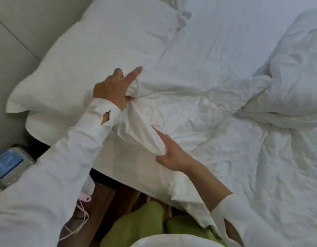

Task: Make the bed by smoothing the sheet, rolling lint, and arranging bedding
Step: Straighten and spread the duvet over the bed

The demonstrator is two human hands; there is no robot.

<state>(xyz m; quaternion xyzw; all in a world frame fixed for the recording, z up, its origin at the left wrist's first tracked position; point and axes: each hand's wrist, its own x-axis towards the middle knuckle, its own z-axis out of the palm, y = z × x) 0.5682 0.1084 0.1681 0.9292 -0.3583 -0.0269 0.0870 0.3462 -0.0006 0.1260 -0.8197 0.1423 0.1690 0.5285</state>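
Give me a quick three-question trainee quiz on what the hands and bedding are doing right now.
1. True or false: the left hand lies flat and open on the pillow.
2. What does the right hand grip? A) the pillow B) a fold of the white sheet C) the blue-labelled box
3. Fill in: the crumpled duvet lies on the ____ side of the view.

Key:
1. False; it pinches the sheet, with two fingers sticking out.
2. B
3. right
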